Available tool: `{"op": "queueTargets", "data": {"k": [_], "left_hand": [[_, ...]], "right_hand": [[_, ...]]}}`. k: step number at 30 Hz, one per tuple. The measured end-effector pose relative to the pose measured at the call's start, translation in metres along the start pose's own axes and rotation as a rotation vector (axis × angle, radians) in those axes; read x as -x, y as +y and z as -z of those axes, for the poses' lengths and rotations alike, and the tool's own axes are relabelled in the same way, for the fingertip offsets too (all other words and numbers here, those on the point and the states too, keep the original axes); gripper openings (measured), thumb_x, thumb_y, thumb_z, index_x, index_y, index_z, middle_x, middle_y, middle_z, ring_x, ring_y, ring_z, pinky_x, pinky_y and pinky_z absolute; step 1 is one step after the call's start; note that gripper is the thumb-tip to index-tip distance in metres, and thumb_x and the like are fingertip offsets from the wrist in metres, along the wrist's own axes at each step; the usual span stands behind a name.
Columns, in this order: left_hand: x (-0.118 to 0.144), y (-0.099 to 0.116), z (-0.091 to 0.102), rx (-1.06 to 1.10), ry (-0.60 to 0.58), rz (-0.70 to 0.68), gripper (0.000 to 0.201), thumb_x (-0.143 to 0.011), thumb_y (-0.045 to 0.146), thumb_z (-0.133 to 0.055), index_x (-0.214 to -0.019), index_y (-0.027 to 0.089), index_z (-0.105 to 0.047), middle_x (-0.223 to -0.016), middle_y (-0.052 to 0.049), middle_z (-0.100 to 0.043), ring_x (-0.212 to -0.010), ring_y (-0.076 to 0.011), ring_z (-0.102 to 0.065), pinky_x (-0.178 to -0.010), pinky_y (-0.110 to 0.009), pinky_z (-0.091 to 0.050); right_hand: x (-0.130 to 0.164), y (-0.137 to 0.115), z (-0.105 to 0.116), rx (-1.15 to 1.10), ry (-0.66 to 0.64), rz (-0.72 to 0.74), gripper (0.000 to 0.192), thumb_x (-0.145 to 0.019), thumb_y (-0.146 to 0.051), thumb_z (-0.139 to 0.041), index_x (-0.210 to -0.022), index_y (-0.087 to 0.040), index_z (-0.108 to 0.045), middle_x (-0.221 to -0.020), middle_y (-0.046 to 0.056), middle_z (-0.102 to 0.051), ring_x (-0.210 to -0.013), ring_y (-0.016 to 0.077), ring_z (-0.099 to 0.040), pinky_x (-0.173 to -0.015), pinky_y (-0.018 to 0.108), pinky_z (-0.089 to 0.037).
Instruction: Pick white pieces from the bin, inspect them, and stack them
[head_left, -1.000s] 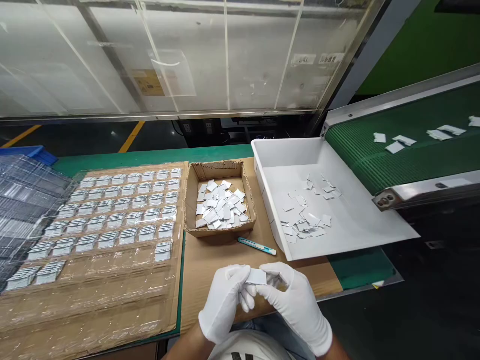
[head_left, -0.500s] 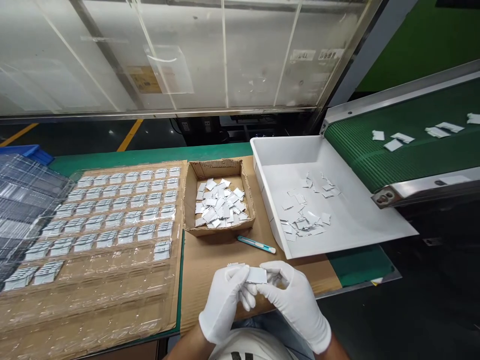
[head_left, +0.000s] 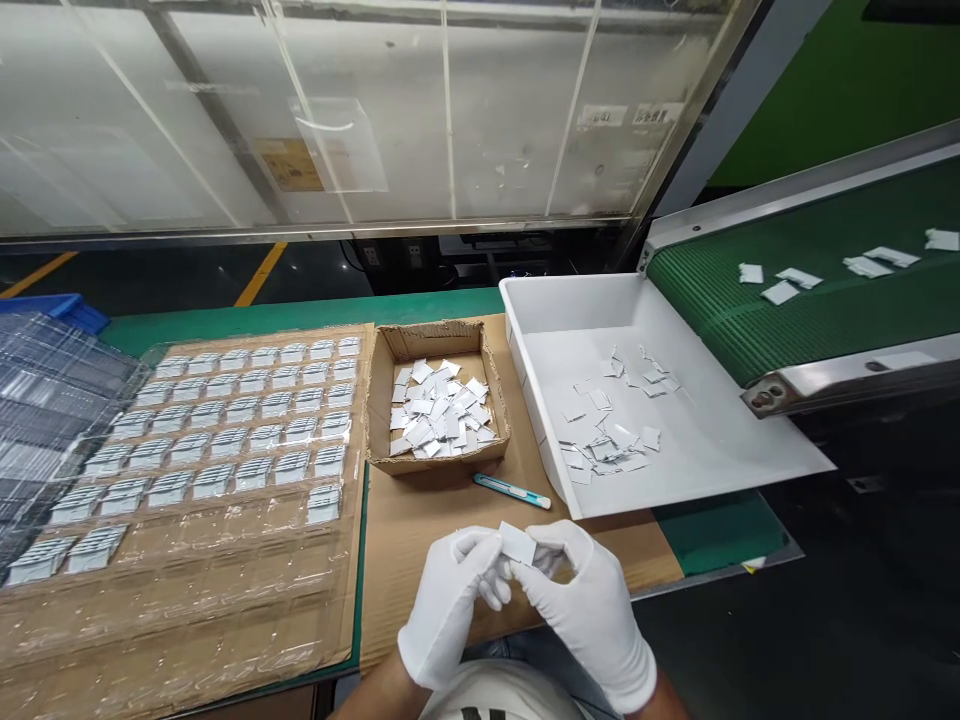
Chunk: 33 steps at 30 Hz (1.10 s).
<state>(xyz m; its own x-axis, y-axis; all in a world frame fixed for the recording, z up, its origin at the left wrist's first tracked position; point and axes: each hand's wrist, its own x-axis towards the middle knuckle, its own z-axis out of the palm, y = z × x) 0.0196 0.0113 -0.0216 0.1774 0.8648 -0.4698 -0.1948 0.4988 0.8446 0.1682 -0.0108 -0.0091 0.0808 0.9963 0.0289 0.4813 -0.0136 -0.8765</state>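
Both hands wear white gloves and meet near the table's front edge. My left hand (head_left: 446, 600) and my right hand (head_left: 589, 605) pinch a small white flat piece (head_left: 517, 543) between their fingertips; it is tilted. Just beyond them lies a teal-handled knife (head_left: 512, 491) on cardboard. A small cardboard box (head_left: 437, 343) holds several white pieces. A white tray (head_left: 720, 440) to the right holds several more.
A clear blister tray (head_left: 225, 520) on the left has rows of grey-white parts in its far pockets. A green conveyor belt (head_left: 810, 310) at the right carries several white pieces. Stacked clear trays (head_left: 45, 400) sit far left. A glass panel stands behind.
The white piece between my fingertips has tilted from lying level to slanting. The pieces on the belt have shifted slightly left. My hands stay in the same spot.
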Motion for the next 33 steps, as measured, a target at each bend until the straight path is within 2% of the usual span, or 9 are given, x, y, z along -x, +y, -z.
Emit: {"op": "queueTargets", "data": {"k": [2,5,7,9,11,14,18,26,33], "left_hand": [[-0.002,0.002,0.001,-0.028,0.014,-0.041,0.051,-0.062,0.062,-0.075,-0.060,0.012,-0.069,-0.048,-0.002,-0.061,-0.042,-0.0103,-0.051,-0.045,-0.022,-0.042],[-0.004,0.005,0.004,-0.071,0.046,-0.069,0.048,-0.064,0.061,-0.074,-0.058,0.013,-0.067,-0.050,-0.001,-0.061,-0.046,-0.0104,-0.051,-0.047,-0.022,-0.042],[-0.004,0.007,0.007,-0.111,0.014,-0.038,0.050,-0.065,0.063,-0.072,-0.057,0.014,-0.065,-0.049,-0.002,-0.060,-0.044,-0.0108,-0.051,-0.046,-0.022,-0.042],[-0.005,0.009,0.009,-0.155,-0.052,0.018,0.053,-0.065,0.065,-0.070,-0.057,0.014,-0.064,-0.047,-0.002,-0.060,-0.040,-0.0112,-0.051,-0.043,-0.023,-0.040],[-0.005,0.011,0.011,-0.186,-0.105,0.056,0.055,-0.065,0.067,-0.069,-0.056,0.014,-0.062,-0.046,-0.003,-0.060,-0.038,-0.0114,-0.050,-0.041,-0.023,-0.039],[-0.004,0.012,0.010,-0.202,-0.137,0.078,0.056,-0.064,0.069,-0.068,-0.055,0.015,-0.061,-0.045,-0.003,-0.059,-0.036,-0.0113,-0.049,-0.038,-0.022,-0.037],[-0.003,0.008,0.008,-0.142,-0.134,0.071,0.055,-0.066,0.068,-0.067,-0.053,0.015,-0.058,-0.044,-0.002,-0.057,-0.036,-0.0113,-0.049,-0.037,-0.022,-0.036],[-0.004,-0.001,0.007,-0.111,-0.055,0.045,0.056,-0.067,0.070,-0.066,-0.055,0.016,-0.056,-0.045,0.001,-0.054,-0.037,-0.0097,-0.044,-0.037,-0.021,-0.034],[-0.006,-0.002,0.007,-0.105,-0.083,0.015,0.057,-0.071,0.069,-0.064,-0.053,0.015,-0.057,-0.044,-0.001,-0.055,-0.039,-0.0109,-0.046,-0.039,-0.022,-0.035]], "right_hand": [[0.001,0.000,-0.002,0.054,0.055,0.072,0.015,-0.073,-0.025,-0.073,-0.085,-0.018,-0.068,-0.075,0.003,-0.071,-0.066,0.0184,-0.066,-0.066,0.029,-0.052],[0.000,-0.004,-0.002,0.039,-0.089,0.023,0.013,-0.072,-0.024,-0.074,-0.083,-0.020,-0.069,-0.076,0.002,-0.070,-0.067,0.0180,-0.065,-0.064,0.028,-0.052],[-0.002,-0.006,0.000,-0.016,-0.192,-0.073,0.028,-0.069,-0.019,-0.075,-0.096,-0.021,-0.071,-0.088,0.002,-0.073,-0.076,0.0191,-0.068,-0.069,0.028,-0.053],[-0.004,-0.007,0.003,-0.064,-0.236,-0.142,0.051,-0.065,-0.013,-0.075,-0.114,-0.022,-0.068,-0.105,0.004,-0.073,-0.091,0.0215,-0.068,-0.083,0.030,-0.053],[-0.006,-0.007,0.005,-0.104,-0.280,-0.172,0.059,-0.063,-0.010,-0.074,-0.120,-0.023,-0.066,-0.114,0.005,-0.071,-0.101,0.0232,-0.066,-0.092,0.033,-0.050],[-0.008,-0.008,0.005,-0.189,-0.335,-0.212,0.048,-0.063,-0.011,-0.076,-0.109,-0.024,-0.071,-0.107,0.002,-0.073,-0.096,0.0222,-0.067,-0.087,0.031,-0.051],[-0.006,-0.012,0.002,-0.278,-0.328,-0.288,0.040,-0.060,-0.013,-0.080,-0.098,-0.023,-0.070,-0.094,-0.001,-0.074,-0.083,0.0188,-0.067,-0.076,0.027,-0.051],[-0.002,-0.009,-0.007,-0.348,-0.306,-0.346,0.039,-0.060,-0.010,-0.077,-0.096,-0.021,-0.066,-0.091,-0.002,-0.073,-0.085,0.0171,-0.064,-0.077,0.026,-0.048],[-0.003,-0.010,-0.006,-0.357,-0.312,-0.344,0.039,-0.060,-0.007,-0.073,-0.096,-0.021,-0.066,-0.089,-0.003,-0.073,-0.085,0.0166,-0.064,-0.078,0.026,-0.048]]}}
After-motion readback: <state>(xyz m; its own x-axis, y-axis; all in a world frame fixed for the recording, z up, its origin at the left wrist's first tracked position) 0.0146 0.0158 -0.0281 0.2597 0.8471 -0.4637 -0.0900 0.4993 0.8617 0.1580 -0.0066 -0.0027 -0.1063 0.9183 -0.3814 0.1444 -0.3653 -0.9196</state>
